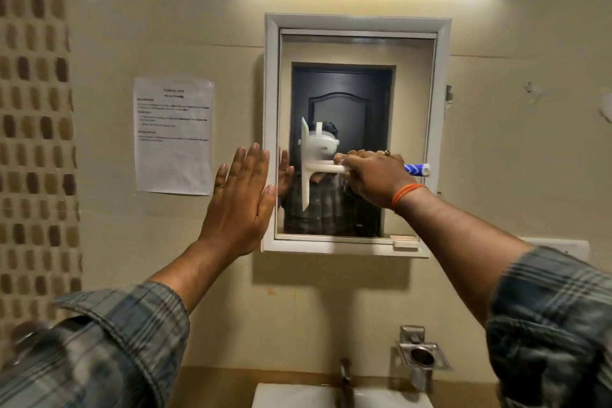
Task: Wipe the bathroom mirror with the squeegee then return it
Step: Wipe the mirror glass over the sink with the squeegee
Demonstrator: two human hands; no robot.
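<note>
Plastic, light and stiff, the squeegee (306, 166) is gripped at its handle by the right hand (374, 175) against the mirror (410, 129), while the left hand (241, 199) is held flat and empty.

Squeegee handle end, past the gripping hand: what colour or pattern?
Blue with white chevron markings on the white plastic squeegee; head view.

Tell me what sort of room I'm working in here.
Most likely a small bathroom: a white-framed wall mirror hangs above a white basin with a metal tap, and a steel wall-mounted soap holder sits beside it. Patterned tiles cover the left wall.
</note>
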